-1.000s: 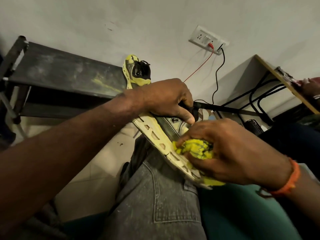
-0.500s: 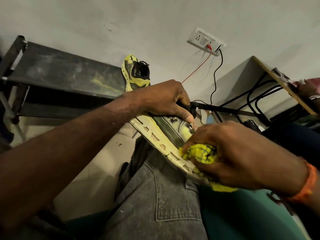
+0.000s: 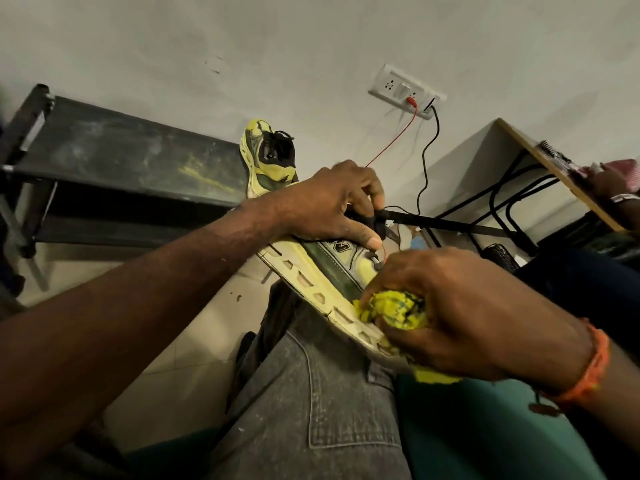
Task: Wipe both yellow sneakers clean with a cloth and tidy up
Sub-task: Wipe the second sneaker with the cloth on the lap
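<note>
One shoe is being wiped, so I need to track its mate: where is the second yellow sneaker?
The second yellow sneaker stands upper centre in the head view, propped against the wall beside the dark rack's right end, just behind the left hand.

- The sneaker [image 3: 332, 268] on the lap is pale yellow with a dark green side panel and a cream sole with cut-out holes.
- The cloth [image 3: 391, 308] is bright yellow with dark blue-green marks.
- The second sneaker [image 3: 268, 159] by the wall is yellow and olive, with a black inside and black laces.
- The jeans [image 3: 322, 403] are grey and washed-out, with light specks.
- The wristband [image 3: 588, 372] is orange.
- The shelf [image 3: 114, 154] is black, with dusty white and yellow smears.
- The wall [image 3: 277, 46] is off-white; the socket plate [image 3: 405, 95] is white.
- One cable [image 3: 393, 140] is red, another cable [image 3: 429, 147] is black.
- The seat [image 3: 485, 434] is teal green.
</note>
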